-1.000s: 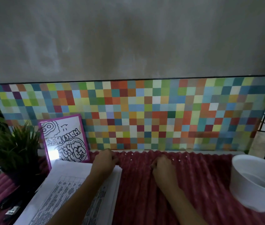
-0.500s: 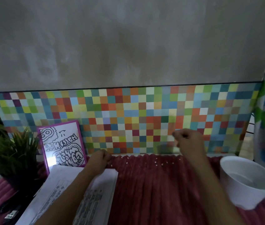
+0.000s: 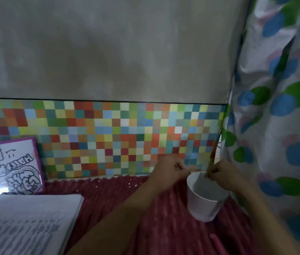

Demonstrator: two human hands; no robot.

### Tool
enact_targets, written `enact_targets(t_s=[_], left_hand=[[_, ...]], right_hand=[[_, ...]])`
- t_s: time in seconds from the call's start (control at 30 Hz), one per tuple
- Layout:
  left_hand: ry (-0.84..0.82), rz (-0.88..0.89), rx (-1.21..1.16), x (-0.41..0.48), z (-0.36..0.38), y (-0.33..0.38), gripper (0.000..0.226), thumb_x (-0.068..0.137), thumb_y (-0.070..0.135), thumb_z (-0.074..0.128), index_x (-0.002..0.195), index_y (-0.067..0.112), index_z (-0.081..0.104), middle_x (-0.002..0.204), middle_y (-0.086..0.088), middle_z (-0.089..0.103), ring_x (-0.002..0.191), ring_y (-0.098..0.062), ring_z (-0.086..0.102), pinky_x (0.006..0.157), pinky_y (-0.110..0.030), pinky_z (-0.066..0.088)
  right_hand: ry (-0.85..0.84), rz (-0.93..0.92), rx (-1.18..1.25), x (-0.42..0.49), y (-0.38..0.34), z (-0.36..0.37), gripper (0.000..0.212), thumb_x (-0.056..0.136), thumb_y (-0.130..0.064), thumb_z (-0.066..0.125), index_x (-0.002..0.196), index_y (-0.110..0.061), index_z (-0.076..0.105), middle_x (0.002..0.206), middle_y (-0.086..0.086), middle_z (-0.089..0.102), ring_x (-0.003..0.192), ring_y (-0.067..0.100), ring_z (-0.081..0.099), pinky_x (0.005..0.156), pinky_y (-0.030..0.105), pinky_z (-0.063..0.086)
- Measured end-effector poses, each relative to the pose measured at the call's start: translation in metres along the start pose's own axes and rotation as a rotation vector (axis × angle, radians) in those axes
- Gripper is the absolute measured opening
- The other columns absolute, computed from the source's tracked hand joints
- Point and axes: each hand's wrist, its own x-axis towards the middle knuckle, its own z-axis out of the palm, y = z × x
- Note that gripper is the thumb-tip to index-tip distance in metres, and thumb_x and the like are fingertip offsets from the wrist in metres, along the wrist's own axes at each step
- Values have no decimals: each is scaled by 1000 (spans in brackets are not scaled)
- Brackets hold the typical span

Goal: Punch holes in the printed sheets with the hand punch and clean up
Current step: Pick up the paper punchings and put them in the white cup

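Note:
My left hand (image 3: pixel 169 171) and my right hand (image 3: pixel 223 176) are both at the rim of a white cup (image 3: pixel 203 201) standing on the red ribbed cloth (image 3: pixel 112 208) at the right. Each hand has its fingertips pinched together over the cup's mouth; the tiny paper dots they pinch are too small to make out. More white paper dots (image 3: pixel 132 183) lie scattered on the cloth near the tiled wall. The stack of printed sheets (image 3: pixel 29 219) lies at the lower left. The hand punch is out of view.
A purple-framed drawing (image 3: pixel 11 166) leans on the multicoloured tile strip (image 3: pixel 108 137) behind the sheets. A curtain with blue and green spots (image 3: pixel 278 111) hangs close at the right, right beside the cup.
Both hands left the cloth and moved right to the cup; the left hand came off the sheets. The view swung right, so the plant dropped out of sight.

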Motion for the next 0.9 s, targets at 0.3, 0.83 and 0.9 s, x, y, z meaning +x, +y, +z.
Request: enact_targets(t_s=[0.3,0.83,0.9], left_hand=[[-133,30,90,18,45,-10,13,82,11,65,84,9,77,89,-8,73,87,-25,64,82,-39,52],[109,-125,223,-31,-76,-40,16,90,12,58,89,7,74,99,-10,68,89,-20,62,80,-30,49],[204,-296,335,-52,-124,-75,17,87,9,57,83,8,73,93,-10,71,84,-21,65,78,-33,53]], right_hand=[[96,60,54,-7,12,6,41,67,1,80,46,-29,63,68,6,70,71,22,67,68,33,55],[559,-277,97,-20,-63,35,21,71,10,62,71,-5,76,82,15,71,74,35,63,67,33,43],[478,-318,191,-8,-87,58,21,70,14,65,75,-4,77,82,13,70,75,33,63,68,31,42]])
